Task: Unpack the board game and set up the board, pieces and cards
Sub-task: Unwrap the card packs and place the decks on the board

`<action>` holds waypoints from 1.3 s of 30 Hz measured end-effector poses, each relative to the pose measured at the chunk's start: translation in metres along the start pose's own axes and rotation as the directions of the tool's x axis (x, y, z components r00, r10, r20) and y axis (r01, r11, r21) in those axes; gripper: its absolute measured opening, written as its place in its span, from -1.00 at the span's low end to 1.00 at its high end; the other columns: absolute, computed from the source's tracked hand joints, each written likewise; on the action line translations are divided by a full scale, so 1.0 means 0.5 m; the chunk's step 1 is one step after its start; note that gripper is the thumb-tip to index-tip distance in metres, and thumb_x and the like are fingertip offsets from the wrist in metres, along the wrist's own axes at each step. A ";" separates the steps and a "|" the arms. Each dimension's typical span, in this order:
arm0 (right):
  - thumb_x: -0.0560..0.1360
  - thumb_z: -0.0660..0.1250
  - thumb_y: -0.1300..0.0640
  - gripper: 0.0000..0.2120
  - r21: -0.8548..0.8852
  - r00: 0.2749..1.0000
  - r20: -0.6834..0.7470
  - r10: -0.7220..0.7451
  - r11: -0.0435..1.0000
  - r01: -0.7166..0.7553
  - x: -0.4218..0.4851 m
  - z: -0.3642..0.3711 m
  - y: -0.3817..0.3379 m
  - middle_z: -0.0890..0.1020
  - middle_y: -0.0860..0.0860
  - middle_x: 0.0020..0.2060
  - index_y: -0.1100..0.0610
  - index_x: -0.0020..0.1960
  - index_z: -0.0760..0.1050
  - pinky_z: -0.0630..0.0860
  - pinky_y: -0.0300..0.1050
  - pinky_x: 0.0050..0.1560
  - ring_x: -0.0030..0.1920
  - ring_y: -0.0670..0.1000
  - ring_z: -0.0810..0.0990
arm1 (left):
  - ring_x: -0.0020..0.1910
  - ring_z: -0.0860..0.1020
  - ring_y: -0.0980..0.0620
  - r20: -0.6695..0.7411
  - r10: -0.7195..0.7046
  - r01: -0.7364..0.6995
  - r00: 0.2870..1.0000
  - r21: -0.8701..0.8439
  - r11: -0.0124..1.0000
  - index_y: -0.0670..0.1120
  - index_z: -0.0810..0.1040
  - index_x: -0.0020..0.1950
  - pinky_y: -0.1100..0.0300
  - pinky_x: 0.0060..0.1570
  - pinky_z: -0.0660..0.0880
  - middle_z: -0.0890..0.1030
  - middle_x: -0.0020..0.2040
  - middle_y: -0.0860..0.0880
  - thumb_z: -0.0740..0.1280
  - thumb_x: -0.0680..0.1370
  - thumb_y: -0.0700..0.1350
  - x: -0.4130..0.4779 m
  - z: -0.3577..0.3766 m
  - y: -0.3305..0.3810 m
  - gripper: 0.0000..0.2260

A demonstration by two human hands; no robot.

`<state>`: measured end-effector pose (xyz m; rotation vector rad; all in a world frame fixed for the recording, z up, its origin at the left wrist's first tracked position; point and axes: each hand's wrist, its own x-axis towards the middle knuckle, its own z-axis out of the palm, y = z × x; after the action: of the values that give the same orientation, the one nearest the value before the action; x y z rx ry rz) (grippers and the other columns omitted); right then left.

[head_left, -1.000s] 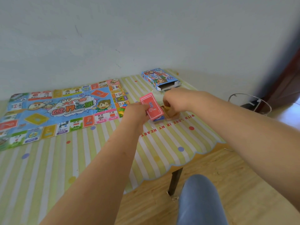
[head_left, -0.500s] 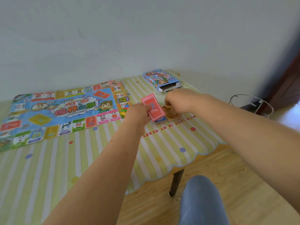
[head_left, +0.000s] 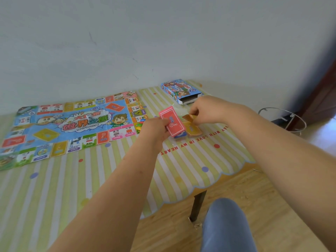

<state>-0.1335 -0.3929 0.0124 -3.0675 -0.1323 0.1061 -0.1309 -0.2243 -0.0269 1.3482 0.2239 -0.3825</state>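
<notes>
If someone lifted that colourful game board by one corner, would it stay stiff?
Probably not: the game board looks like a thin printed sheet with fold creases, so it would likely sag. It seems light, as its left edge lies slightly wavy on the striped tablecloth. A push might wrinkle it rather than slide it.

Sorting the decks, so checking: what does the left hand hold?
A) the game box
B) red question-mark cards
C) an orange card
B: the left hand grips the red question-mark cards, while the right hand pinches an orange card.
</notes>
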 end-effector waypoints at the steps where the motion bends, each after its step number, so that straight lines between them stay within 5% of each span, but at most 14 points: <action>1: 0.40 0.36 0.15 -0.90 0.018 1.000 -0.028 0.006 1.000 -0.005 -0.003 -0.001 0.003 0.58 0.12 -0.28 0.17 -0.17 0.62 0.29 -0.13 -0.32 -0.29 0.05 0.42 | -0.02 0.61 -0.06 0.016 -0.010 0.010 1.000 -0.013 1.000 -0.26 0.44 0.28 0.11 0.01 0.55 0.61 0.09 -0.20 0.25 0.60 -0.27 -0.006 -0.002 0.001 -0.74; 6: 0.44 0.30 0.15 -0.83 0.025 0.985 -0.170 0.016 1.000 -0.012 -0.020 -0.002 0.002 0.62 0.14 -0.18 0.14 -0.08 0.65 0.28 -0.12 -0.34 -0.25 0.08 0.50 | -0.15 0.60 0.00 0.073 -0.024 0.030 0.997 -0.085 0.996 -0.25 0.43 0.24 0.10 -0.02 0.54 0.60 -0.13 -0.12 0.24 0.60 -0.27 -0.004 -0.005 0.006 -0.78; 13: 0.45 0.40 0.18 -0.83 0.085 0.922 -0.360 -0.144 0.979 0.186 -0.040 0.000 -0.029 0.52 0.12 -0.08 0.13 0.03 0.66 0.44 -0.03 -0.11 -0.08 0.09 0.51 | -0.02 0.60 -0.08 0.277 -0.035 0.125 0.960 -0.316 0.940 -0.30 0.43 0.24 0.05 -0.02 0.55 0.61 0.04 -0.22 0.21 0.61 -0.29 -0.026 -0.003 0.027 -0.78; 16: 0.45 0.41 0.24 -0.76 0.159 0.927 -0.357 -0.115 0.970 0.182 -0.041 0.005 -0.034 0.50 0.08 0.04 0.12 0.11 0.65 0.44 -0.05 0.02 0.02 0.06 0.50 | 0.14 0.59 -0.14 0.278 -0.037 0.126 0.960 -0.310 0.942 -0.30 0.44 0.22 0.04 0.06 0.55 0.59 0.14 -0.25 0.21 0.61 -0.28 -0.023 -0.009 0.026 -0.79; 22: 0.41 0.50 0.14 -0.66 0.296 0.947 -0.311 -0.076 0.939 0.173 -0.048 0.008 -0.047 0.52 0.05 0.12 0.05 0.18 0.63 0.40 -0.12 0.15 0.10 0.00 0.52 | -0.12 0.60 -0.05 0.187 -0.026 0.076 0.982 -0.265 0.961 -0.23 0.48 -0.01 0.07 0.00 0.52 0.61 -0.08 -0.18 0.22 0.61 -0.28 -0.016 -0.014 0.019 -0.94; 29: 0.39 0.50 0.15 -0.62 0.391 0.973 -0.192 -0.127 0.900 0.194 -0.053 -0.004 -0.052 0.57 -0.05 0.15 -0.01 0.20 0.61 0.40 -0.09 0.26 0.21 -0.10 0.48 | -0.14 0.59 -0.02 0.109 0.010 0.016 0.994 -0.239 0.971 -0.22 0.44 0.09 0.09 0.01 0.51 0.59 -0.10 -0.15 0.25 0.59 -0.30 -0.016 -0.017 0.018 -0.91; 32: 0.41 0.43 0.26 -0.61 0.551 0.983 -0.102 -0.155 0.814 0.186 -0.061 -0.017 -0.047 0.61 -0.09 0.14 -0.02 0.19 0.61 0.45 -0.14 0.25 0.21 -0.14 0.53 | -0.14 0.59 -0.01 0.098 0.038 -0.017 0.994 -0.208 0.978 -0.23 0.44 0.15 0.10 -0.02 0.53 0.60 -0.10 -0.14 0.25 0.59 -0.30 -0.016 -0.022 0.019 -0.86; 35: 0.48 0.32 0.32 -0.59 0.726 0.994 -0.110 0.000 0.683 0.081 -0.063 -0.022 -0.043 0.59 -0.10 0.20 -0.02 0.24 0.56 0.49 -0.29 0.09 0.22 -0.18 0.53 | -0.15 0.61 0.01 0.077 0.068 -0.054 0.995 -0.164 0.985 -0.22 0.45 0.18 0.15 -0.09 0.57 0.62 -0.11 -0.13 0.25 0.59 -0.29 -0.015 -0.028 0.020 -0.83; 39: 0.56 0.30 0.20 -0.73 0.716 0.979 -0.136 0.149 0.699 -0.007 -0.053 -0.017 -0.043 0.65 -0.02 -0.01 0.09 0.24 0.56 0.44 -0.48 -0.37 -0.22 -0.13 0.61 | -0.15 0.62 0.03 0.090 0.129 -0.120 0.988 -0.096 0.988 -0.23 0.49 0.20 0.22 -0.19 0.59 0.63 -0.10 -0.11 0.25 0.60 -0.26 -0.019 -0.028 0.022 -0.81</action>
<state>-0.1609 -0.3747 0.0244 -2.2730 0.0493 -0.1060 -0.1345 -0.2075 -0.0162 1.2445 0.0755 -0.3274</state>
